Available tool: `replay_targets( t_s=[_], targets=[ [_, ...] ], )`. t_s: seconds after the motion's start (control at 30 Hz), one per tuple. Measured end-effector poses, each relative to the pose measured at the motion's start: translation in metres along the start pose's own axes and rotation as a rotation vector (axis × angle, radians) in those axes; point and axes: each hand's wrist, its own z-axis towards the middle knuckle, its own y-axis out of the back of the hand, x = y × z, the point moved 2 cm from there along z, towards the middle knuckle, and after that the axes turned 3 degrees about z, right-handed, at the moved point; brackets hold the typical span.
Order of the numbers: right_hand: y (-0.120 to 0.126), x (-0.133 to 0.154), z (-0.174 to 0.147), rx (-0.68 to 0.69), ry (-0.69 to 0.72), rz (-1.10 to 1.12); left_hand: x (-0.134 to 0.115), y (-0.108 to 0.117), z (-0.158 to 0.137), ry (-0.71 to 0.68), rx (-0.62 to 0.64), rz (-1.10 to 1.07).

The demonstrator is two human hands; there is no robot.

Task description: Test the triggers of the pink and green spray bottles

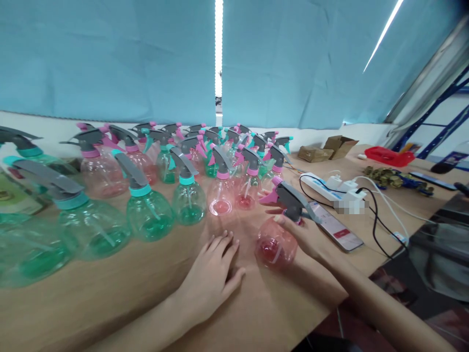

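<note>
My right hand [293,226] grips a pink spray bottle [276,247] around its neck, below the grey and pink trigger head. The bottle is slightly tilted near the front right of the table. Flat on the tabletop, my left hand [214,269] rests with its fingers stretched forward and nothing in it. Just beyond its fingertips stand a clear pink spray bottle [220,198] and a green spray bottle [189,203]. Larger green spray bottles [150,215] line the left side, with several more pink and green ones crowded behind them.
Right of the held bottle lies a phone [339,229], close to a white power strip [317,185] with plugs and cables. Farther back are small cardboard boxes [339,146] and a red tray [390,156]. A blue curtain [146,58] hangs behind the brown table [252,313].
</note>
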Motion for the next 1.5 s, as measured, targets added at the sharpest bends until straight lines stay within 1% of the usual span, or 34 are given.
replay_targets(
  t_s=[0.07,0.13,0.2,0.27,0.37,0.47,0.57,0.67,0.77,0.8,0.83,0.9,1.0,1.1,1.17,1.3,1.5],
  targets=[
    [0.001,0.004,-0.01,0.011,-0.014,-0.012,0.0,0.0,0.0,0.004,-0.004,-0.015],
    [0.002,0.004,-0.02,0.043,0.004,-0.009,0.0,0.0,0.0,0.003,-0.017,-0.032],
    [0.004,0.0,-0.03,0.072,0.003,-0.021,0.0,0.0,0.0,0.003,-0.024,-0.035],
    [0.007,-0.006,-0.038,0.071,-0.029,-0.053,0.0,0.0,0.0,0.001,-0.024,-0.023],
    [0.015,-0.012,-0.042,0.074,-0.046,-0.088,0.001,-0.001,0.0,-0.012,-0.043,-0.008],
    [0.027,-0.016,-0.04,0.077,-0.062,-0.088,0.004,-0.002,0.0,-0.03,-0.076,0.013],
    [0.043,-0.03,-0.03,0.037,-0.08,-0.032,0.009,-0.003,-0.001,-0.048,-0.108,0.051],
    [0.064,-0.055,-0.012,-0.016,-0.084,0.064,0.014,-0.005,-0.001,-0.047,-0.165,0.06],
    [0.088,-0.075,0.015,-0.102,-0.087,0.099,0.018,-0.009,0.003,-0.015,-0.208,0.046],
    [0.094,-0.078,0.026,-0.118,-0.071,0.092,0.018,-0.01,0.005,-0.006,-0.219,0.049],
    [0.101,-0.08,0.037,-0.161,-0.05,0.077,0.018,-0.01,0.008,-0.002,-0.226,0.052],
    [0.106,-0.082,0.06,-0.119,-0.014,0.028,0.015,-0.011,0.016,-0.002,-0.226,0.054],
    [0.103,-0.091,0.092,-0.107,0.043,0.044,0.011,-0.014,0.029,-0.013,-0.208,0.051],
    [0.089,-0.107,0.116,-0.099,0.055,0.057,0.007,-0.017,0.044,-0.025,-0.204,0.047],
    [0.078,-0.118,0.125,-0.085,0.066,0.065,0.005,-0.021,0.054,-0.029,-0.208,0.036],
    [0.066,-0.126,0.13,-0.061,0.073,0.089,-0.001,-0.026,0.076,-0.049,-0.177,0.02],
    [0.067,-0.125,0.128,-0.054,0.043,0.08,-0.019,-0.032,0.113,-0.072,-0.034,-0.022]
  ],
)
